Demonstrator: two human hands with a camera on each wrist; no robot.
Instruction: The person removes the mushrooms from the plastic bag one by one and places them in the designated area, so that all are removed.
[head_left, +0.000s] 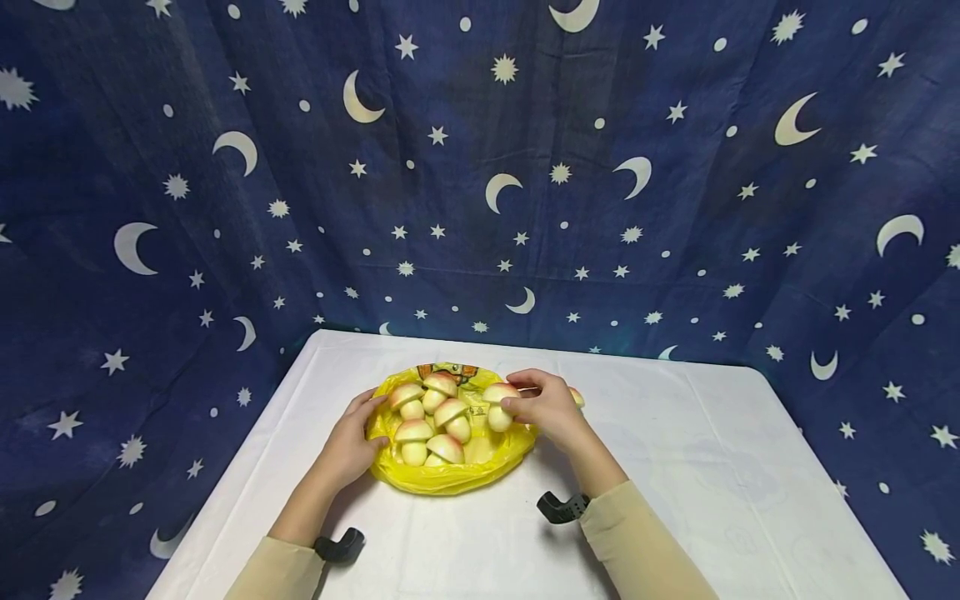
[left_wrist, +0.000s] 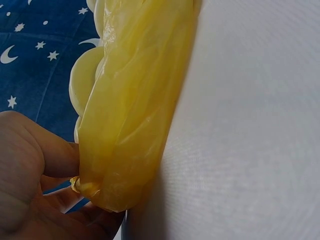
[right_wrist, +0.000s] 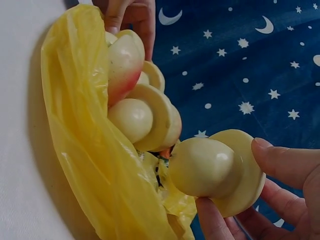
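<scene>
Over the bag [head_left: 450, 480], held mushroom [head_left: 500, 408] cap-up, axis seemingly upright.

Mushrooms [head_left: 414, 432] in bag [head_left: 450, 480], bag on table [head_left: 712, 442], curtain [head_left: 570, 192] behind

A dark blue fabric backdrop [head_left: 442, 183], printed with cream crescent moons [head_left: 124, 248], stars [head_left: 114, 361], sunbursts [head_left: 505, 69] and small dots [head_left: 465, 24], hangs in soft creases on the left, far and right sides. Before it stands a white-covered table [head_left: 735, 500], its far corners rounded, faint fold lines marking the pale surface.
</scene>
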